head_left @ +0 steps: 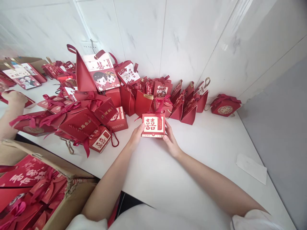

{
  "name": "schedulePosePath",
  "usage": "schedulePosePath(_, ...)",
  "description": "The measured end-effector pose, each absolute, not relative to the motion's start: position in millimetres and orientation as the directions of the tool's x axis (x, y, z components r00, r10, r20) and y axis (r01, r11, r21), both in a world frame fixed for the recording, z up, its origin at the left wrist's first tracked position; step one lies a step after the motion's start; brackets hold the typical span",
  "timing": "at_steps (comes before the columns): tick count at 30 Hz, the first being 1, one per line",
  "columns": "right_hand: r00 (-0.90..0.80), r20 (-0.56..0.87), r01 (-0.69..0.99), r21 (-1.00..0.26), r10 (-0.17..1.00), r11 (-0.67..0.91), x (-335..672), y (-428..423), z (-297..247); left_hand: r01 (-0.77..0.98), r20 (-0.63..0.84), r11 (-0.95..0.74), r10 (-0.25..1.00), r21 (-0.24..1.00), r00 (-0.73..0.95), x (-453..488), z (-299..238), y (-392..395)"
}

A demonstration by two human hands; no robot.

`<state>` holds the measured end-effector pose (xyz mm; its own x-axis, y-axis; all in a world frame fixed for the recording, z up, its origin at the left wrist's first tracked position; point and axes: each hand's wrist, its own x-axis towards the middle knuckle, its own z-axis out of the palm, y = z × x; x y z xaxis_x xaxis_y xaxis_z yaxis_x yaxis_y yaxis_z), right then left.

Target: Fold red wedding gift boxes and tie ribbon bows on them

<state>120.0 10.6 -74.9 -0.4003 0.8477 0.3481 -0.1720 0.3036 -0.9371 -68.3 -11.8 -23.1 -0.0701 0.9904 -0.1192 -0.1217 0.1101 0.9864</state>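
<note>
Between my two hands is a small red and cream gift box (153, 125) with a large red character on its front and a red ribbon bow on top. My left hand (137, 135) grips its left side, and my right hand (171, 140) its right side, with the thumb at the lower front corner. Just behind it stands another red box with a bow (163, 103). A row of red triangular gift boxes (189, 108) is lined up behind and to the right. Left of my hands is a pile of ribbon-tied red boxes (74, 123).
An open cardboard carton (81, 195) at the lower left holds more red boxes. A red box with a gold emblem (225, 105) stands by the tiled wall. A white paper piece (251, 167) lies on the white table (203, 153). Another person's hand (15, 99) is at the far left.
</note>
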Motion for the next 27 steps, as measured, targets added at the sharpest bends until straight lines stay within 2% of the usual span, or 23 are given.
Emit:
schedulePosePath(4, -0.360, 0.365, -0.158, -0.931, 0.859, 0.329, 122, 10, -75, -0.068, -0.090, 0.085, 0.994, 0.994, -0.062, -68, -21, -15)
schedulePosePath(10, -0.264, 0.410, -0.111, -0.912, 0.873, 0.394, 120, 8, -74, -0.058, -0.205, 0.200, 0.973, 0.978, -0.103, -69, -23, -11)
schedulePosePath(13, -0.202, 0.471, -0.010, -0.878, 0.859, 0.479, 119, 7, -75, -0.098, -0.234, 0.222, 0.963, 0.970, -0.131, -72, -28, -7)
schedulePosePath(16, -0.244, 0.537, 0.103, -0.813, 0.807, 0.573, 119, 6, -77, -0.211, -0.191, 0.170, 0.978, 0.963, -0.084, -78, -31, -3)
schedulePosePath(18, -0.307, 0.548, 0.112, -0.791, 0.778, 0.601, 121, 5, -76, -0.237, -0.122, 0.093, 0.986, 0.967, -0.112, -87, -32, -2)
schedulePosePath(21, -0.383, 0.449, -0.004, -0.875, 0.807, 0.484, 125, 3, -73, -0.190, -0.130, 0.093, 0.973, 0.977, -0.190, -106, -30, -1)
schedulePosePath(24, -0.279, 0.277, -0.139, -0.959, 0.919, 0.247, 129, 8, -73, -0.062, -0.149, 0.137, 0.942, 0.989, -0.301, -123, -17, -8)
schedulePosePath(27, -0.139, 0.154, -0.197, -0.972, 0.978, 0.125, 131, 18, -78, 0.229, 0.050, 0.074, 0.870, 0.971, -0.491, -127, 11, -26)
